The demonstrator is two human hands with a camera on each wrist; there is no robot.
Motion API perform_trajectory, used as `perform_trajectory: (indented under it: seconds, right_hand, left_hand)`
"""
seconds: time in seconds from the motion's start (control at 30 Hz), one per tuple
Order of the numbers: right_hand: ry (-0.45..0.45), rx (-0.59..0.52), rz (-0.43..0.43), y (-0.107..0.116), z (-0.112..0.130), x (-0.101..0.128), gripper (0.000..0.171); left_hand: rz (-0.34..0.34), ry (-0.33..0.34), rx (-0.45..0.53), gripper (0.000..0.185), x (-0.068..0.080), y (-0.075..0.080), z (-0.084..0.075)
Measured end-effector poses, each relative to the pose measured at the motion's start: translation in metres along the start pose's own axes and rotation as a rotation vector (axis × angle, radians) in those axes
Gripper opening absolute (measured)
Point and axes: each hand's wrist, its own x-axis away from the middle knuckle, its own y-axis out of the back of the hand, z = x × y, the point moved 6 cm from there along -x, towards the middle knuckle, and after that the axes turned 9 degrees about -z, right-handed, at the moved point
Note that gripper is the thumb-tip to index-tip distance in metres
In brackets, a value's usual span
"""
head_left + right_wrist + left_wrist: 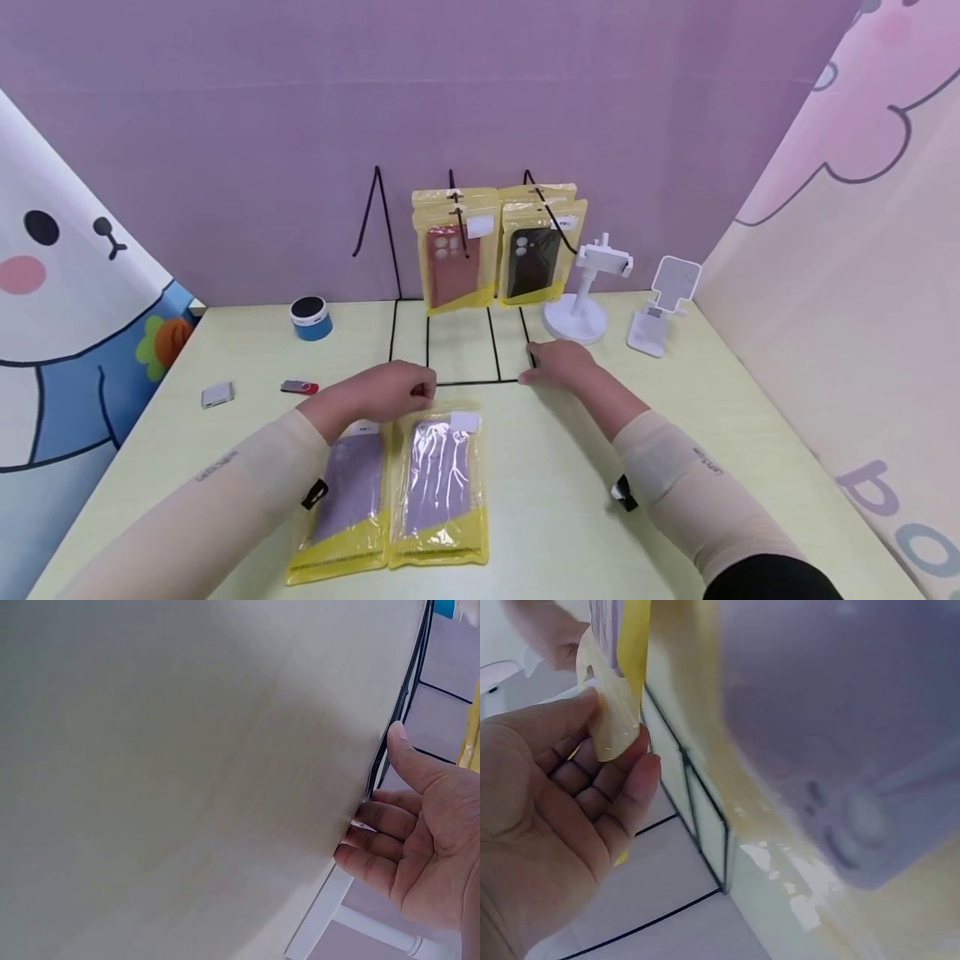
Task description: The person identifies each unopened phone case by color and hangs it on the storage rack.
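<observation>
I take the black wire display rack [457, 333] at the back of the table [720, 433] as my landmark. Two of its hooks are filled: a yellow pouch with a red phone case [452, 254] hangs on the middle hook, and a yellow pouch with a black phone case [534, 250] on the hook to its right; a second pouch seems to hang behind each, though I cannot be sure from the head view. The leftmost hook [375, 208] carries nothing. By my reading the hanging is about half done; two pouches are left.

Those two lie flat on the table in front of the rack, side by side and touching: the left lilac-case pouch [341, 500] and the right lilac-case pouch [442, 483], each sealed with one lilac case inside.

My left hand [390, 392] is at the top end of these pouches; in the left wrist view its thumb and fingers [634, 761] pinch the hang tab [611, 720] of a pouch, lifted off the table. My right hand [558, 362] rests at the rack's front right corner; fingers loosely bent against the wire base, holding nothing that I can see.

Right of the rack stand a white round-base phone stand [581, 308] and a white folding phone stand [663, 312]; left of it, a blue speaker [311, 318], a red USB stick [299, 387] and a small grey object [217, 394].
</observation>
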Motion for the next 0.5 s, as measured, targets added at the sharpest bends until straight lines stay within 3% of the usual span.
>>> perform_trajectory:
  seconds: [0.17,0.37,0.5]
  right_hand:
    - [0.016,0.008,-0.019,0.002,0.0,0.001,0.073]
    - [0.033,0.016,-0.028,0.001,0.001,0.001,0.073]
    - [0.03,0.015,-0.029,0.0,0.0,0.002,0.073]
  left_hand:
    - [-0.025,-0.051,0.131,0.012,0.007,0.019,-0.011]
    - [-0.065,-0.031,0.259,0.007,0.019,0.042,-0.022]
    - [-0.1,-0.057,0.313,0.005,0.028,0.055,-0.032]
